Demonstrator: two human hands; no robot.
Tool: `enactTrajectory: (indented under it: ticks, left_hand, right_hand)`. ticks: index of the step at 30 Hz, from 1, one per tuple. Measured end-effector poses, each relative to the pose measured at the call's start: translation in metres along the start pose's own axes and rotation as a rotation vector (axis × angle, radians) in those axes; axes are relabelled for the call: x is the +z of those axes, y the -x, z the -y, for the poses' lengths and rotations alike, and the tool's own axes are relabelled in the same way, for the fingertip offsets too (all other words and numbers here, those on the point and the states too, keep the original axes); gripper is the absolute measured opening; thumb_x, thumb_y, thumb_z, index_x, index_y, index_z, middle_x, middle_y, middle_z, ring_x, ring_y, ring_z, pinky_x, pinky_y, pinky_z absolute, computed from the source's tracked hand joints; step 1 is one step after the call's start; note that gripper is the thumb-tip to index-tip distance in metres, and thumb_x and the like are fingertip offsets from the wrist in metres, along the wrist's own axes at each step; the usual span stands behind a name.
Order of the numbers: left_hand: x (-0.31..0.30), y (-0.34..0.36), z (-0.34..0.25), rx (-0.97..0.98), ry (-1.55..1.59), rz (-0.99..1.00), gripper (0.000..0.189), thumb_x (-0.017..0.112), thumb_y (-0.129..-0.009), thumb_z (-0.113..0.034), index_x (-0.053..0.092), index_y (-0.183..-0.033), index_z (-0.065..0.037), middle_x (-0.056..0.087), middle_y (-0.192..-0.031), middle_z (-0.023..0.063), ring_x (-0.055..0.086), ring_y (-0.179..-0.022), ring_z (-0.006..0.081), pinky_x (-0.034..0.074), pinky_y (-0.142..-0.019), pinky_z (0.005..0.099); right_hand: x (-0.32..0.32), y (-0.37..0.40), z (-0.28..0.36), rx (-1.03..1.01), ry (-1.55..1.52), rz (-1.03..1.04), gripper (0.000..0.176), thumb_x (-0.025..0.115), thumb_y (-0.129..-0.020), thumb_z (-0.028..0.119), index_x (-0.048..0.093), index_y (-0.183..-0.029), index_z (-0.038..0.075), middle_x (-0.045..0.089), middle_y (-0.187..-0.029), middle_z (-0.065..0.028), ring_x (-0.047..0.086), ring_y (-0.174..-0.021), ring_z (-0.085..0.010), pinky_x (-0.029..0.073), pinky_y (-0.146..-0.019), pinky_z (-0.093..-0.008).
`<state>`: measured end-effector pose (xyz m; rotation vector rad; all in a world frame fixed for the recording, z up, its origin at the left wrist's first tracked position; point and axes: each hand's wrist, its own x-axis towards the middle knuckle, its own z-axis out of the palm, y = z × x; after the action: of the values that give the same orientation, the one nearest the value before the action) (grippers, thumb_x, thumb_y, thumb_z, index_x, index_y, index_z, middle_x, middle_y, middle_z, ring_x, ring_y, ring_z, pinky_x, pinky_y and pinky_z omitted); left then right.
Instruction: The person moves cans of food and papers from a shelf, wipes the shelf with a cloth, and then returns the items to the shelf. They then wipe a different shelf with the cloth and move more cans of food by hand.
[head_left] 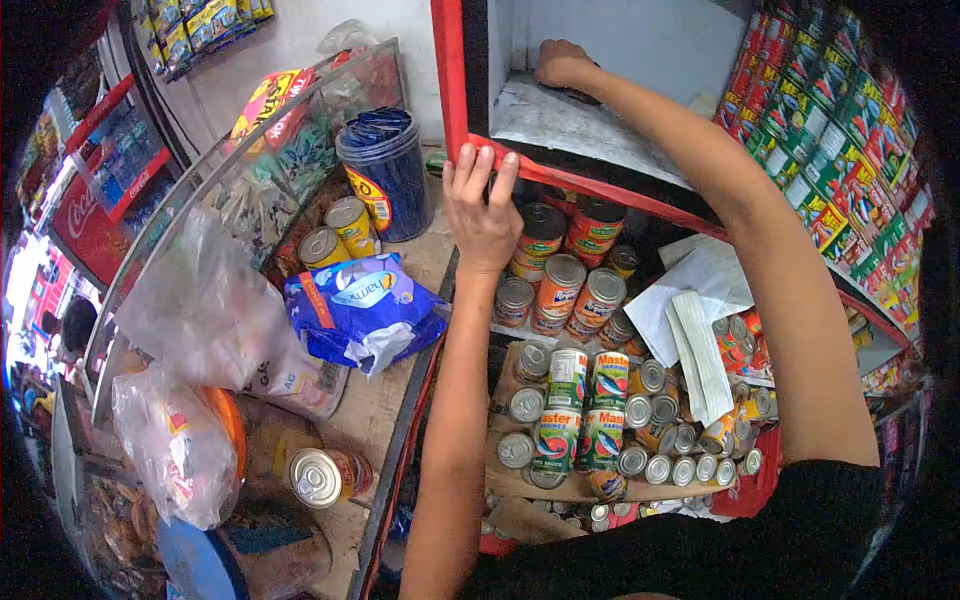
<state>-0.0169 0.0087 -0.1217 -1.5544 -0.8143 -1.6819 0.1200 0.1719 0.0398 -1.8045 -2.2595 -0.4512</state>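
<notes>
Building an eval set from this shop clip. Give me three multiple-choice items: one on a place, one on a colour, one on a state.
1. Where is the right hand?
A. inside the upper shelf
B. on a jar
C. among cans

2. What colour is the printed bag on the counter?
A. green
B. blue
C. black

3. How is the left hand?
A. holding a can
B. a fist in the air
C. fingers spread on the shelf edge

Answers:
1 A: the arm reaches to the back of that shelf.
2 B: its wrapper is plainly blue.
3 C: the hand lies against the red edge and holds nothing.
</notes>
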Motion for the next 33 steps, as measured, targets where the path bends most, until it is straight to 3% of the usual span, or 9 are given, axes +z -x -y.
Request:
enactTrajectory:
  ticks: [6, 11, 12, 17, 21, 25, 29, 31, 33]
  left_hand:
    - [0.002, 0.002, 0.000, -0.004, 0.011, -0.007, 0.048, 0.051, -0.077, 0.005, 0.047, -0.121, -0.013, 0.042, -0.123, 0.0103, 0.038, -0.121, 0.0317, 0.030, -0.102, 0.0492]
    - [-0.002, 0.000, 0.001, -0.006, 0.024, 0.021, 0.050, 0.052, -0.075, 0.007, 0.046, -0.121, -0.012, 0.041, -0.124, 0.0105, 0.038, -0.122, 0.0315, 0.029, -0.102, 0.0497]
    - [-0.003, 0.004, -0.003, -0.011, 0.038, 0.028, 0.050, 0.052, -0.075, 0.007, 0.046, -0.121, -0.012, 0.041, -0.124, 0.0105, 0.038, -0.122, 0.0315, 0.029, -0.102, 0.0497]
    - [-0.001, 0.001, 0.001, 0.011, 0.010, 0.003, 0.052, 0.052, -0.074, 0.007, 0.045, -0.122, -0.013, 0.041, -0.124, 0.0099, 0.038, -0.122, 0.0316, 0.029, -0.102, 0.0501]
    - [-0.001, 0.001, 0.001, 0.010, 0.004, 0.002, 0.054, 0.053, -0.073, 0.007, 0.045, -0.122, -0.013, 0.041, -0.124, 0.0099, 0.038, -0.122, 0.0313, 0.030, -0.102, 0.0500]
    - [-0.001, 0.000, 0.001, 0.013, -0.005, 0.003, 0.052, 0.053, -0.074, 0.006, 0.045, -0.122, -0.013, 0.042, -0.123, 0.0099, 0.038, -0.122, 0.0312, 0.030, -0.102, 0.0500]
    - [0.001, 0.001, 0.001, 0.008, 0.004, -0.007, 0.052, 0.052, -0.074, 0.006, 0.046, -0.121, -0.013, 0.042, -0.123, 0.0101, 0.038, -0.121, 0.0311, 0.030, -0.102, 0.0499]
    - [0.002, -0.005, 0.006, 0.011, -0.008, -0.013, 0.052, 0.052, -0.074, 0.006, 0.045, -0.121, -0.013, 0.042, -0.123, 0.0103, 0.038, -0.121, 0.0311, 0.030, -0.101, 0.0500]
    - [-0.002, 0.000, 0.001, -0.002, 0.008, 0.019, 0.052, 0.053, -0.074, 0.006, 0.045, -0.121, -0.014, 0.042, -0.122, 0.0106, 0.038, -0.122, 0.0313, 0.030, -0.101, 0.0503]
  right_hand:
    - [0.003, 0.003, 0.002, -0.076, -0.038, -0.137, 0.037, 0.061, -0.074, 0.032, 0.065, -0.096, 0.003, 0.062, -0.103, -0.0165, 0.061, -0.093, -0.0328, 0.049, -0.077, -0.0424]
    - [-0.026, -0.002, -0.029, -0.240, -0.698, 0.117, 0.028, 0.055, -0.073, 0.019, 0.064, -0.084, -0.004, 0.063, -0.089, -0.0201, 0.060, -0.086, -0.0264, 0.045, -0.075, -0.0420]
    - [-0.024, -0.002, -0.027, 0.051, -0.667, 0.021, 0.027, 0.056, -0.072, 0.019, 0.064, -0.082, -0.005, 0.063, -0.084, -0.0169, 0.060, -0.079, -0.0264, 0.045, -0.072, -0.0410]
    - [0.017, -0.005, -0.005, -0.087, 0.032, -0.252, 0.029, 0.059, -0.075, 0.024, 0.065, -0.090, 0.000, 0.064, -0.096, -0.0142, 0.058, -0.089, -0.0223, 0.046, -0.075, -0.0365]
    - [-0.023, -0.002, -0.004, -0.235, -0.509, 0.210, 0.028, 0.055, -0.075, 0.025, 0.065, -0.087, 0.002, 0.061, -0.103, -0.0222, 0.057, -0.099, -0.0346, 0.044, -0.083, -0.0459]
    - [0.011, -0.025, -0.012, -0.321, -0.194, -0.275, 0.030, 0.055, -0.071, 0.024, 0.065, -0.085, -0.001, 0.061, -0.097, -0.0240, 0.060, -0.091, -0.0356, 0.046, -0.078, -0.0472]
    - [-0.003, -0.017, -0.008, -0.349, -0.030, -0.044, 0.035, 0.056, -0.071, 0.015, 0.063, -0.103, 0.002, 0.059, -0.107, -0.0219, 0.054, -0.102, -0.0365, 0.042, -0.089, -0.0389]
    - [-0.042, 0.010, -0.010, -0.327, -0.654, 0.314, 0.034, 0.056, -0.072, 0.015, 0.063, -0.103, 0.002, 0.059, -0.105, -0.0230, 0.052, -0.105, -0.0355, 0.040, -0.092, -0.0385]
    - [-0.022, 0.010, -0.015, -0.243, -0.627, 0.158, 0.034, 0.057, -0.071, 0.017, 0.063, -0.099, -0.001, 0.059, -0.104, -0.0234, 0.054, -0.103, -0.0349, 0.041, -0.090, -0.0407]
